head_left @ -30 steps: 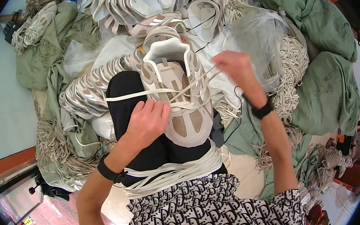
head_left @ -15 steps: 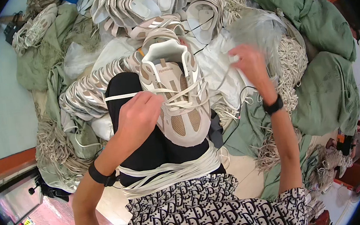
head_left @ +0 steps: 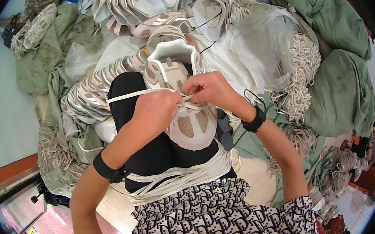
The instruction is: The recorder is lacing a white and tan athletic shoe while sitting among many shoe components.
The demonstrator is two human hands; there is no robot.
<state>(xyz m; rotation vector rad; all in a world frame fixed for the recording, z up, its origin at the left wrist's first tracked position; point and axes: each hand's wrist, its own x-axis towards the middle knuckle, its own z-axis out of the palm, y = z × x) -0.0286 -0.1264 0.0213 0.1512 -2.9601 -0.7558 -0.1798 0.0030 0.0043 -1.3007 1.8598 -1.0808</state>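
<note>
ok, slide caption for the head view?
Left hand and right hand at the pale laces of a beige shoe upper, over a black-trousered lap.

Left grip (head_left: 155, 113) mid-frame, back up, fingers curled. Right grip (head_left: 214, 92) just beside it, right of center, fingers bent inward toward left. Fingertip closure unclear. Left forearm (head_left: 90, 189) angles from lower left, right forearm (head_left: 279, 148) from lower right; elbows bent.

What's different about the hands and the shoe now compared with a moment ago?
The right hand has come in leftward, from out beside the beige shoe to its lacing, close to the left hand. The left hand has shifted slightly toward the shoe's middle. Whether either grip changed is hidden. The shoe stays on the lap, the lace bundle across the thighs.
</note>
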